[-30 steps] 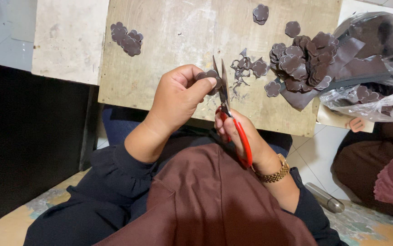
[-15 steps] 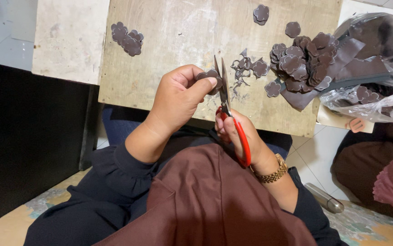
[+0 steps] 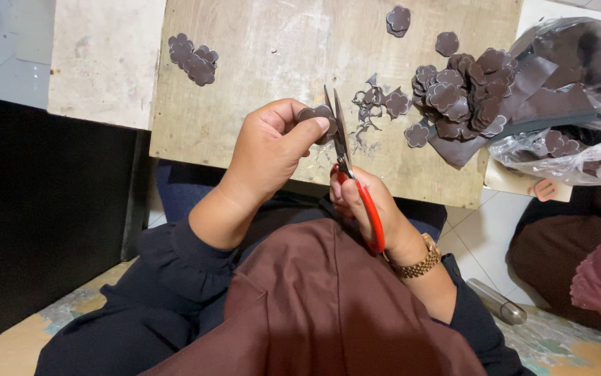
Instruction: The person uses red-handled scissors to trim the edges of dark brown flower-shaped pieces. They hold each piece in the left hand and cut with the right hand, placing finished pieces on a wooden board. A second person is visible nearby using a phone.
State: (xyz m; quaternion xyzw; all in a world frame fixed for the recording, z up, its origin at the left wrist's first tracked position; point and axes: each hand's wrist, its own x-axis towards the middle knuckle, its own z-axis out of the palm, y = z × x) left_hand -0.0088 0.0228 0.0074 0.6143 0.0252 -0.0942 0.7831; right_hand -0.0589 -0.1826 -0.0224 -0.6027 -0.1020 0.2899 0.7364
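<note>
Pinching a small dark-brown flower-shaped cutout (image 3: 316,115) between thumb and fingertips, the left hand (image 3: 269,150) holds it above the worn plywood board (image 3: 259,63); the right hand (image 3: 363,202) grips red-handled scissors (image 3: 348,163), blades at its edge. It looks thin, light and floppy, best held by the rim.

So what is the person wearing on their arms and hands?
Both hands are bare, with no gloves. The left hand comes out of a dark navy sleeve gathered at the cuff. The right hand has a gold-coloured metal wristwatch with a link band on its wrist, and a dark navy sleeve behind that. I can't make out any rings.
</note>
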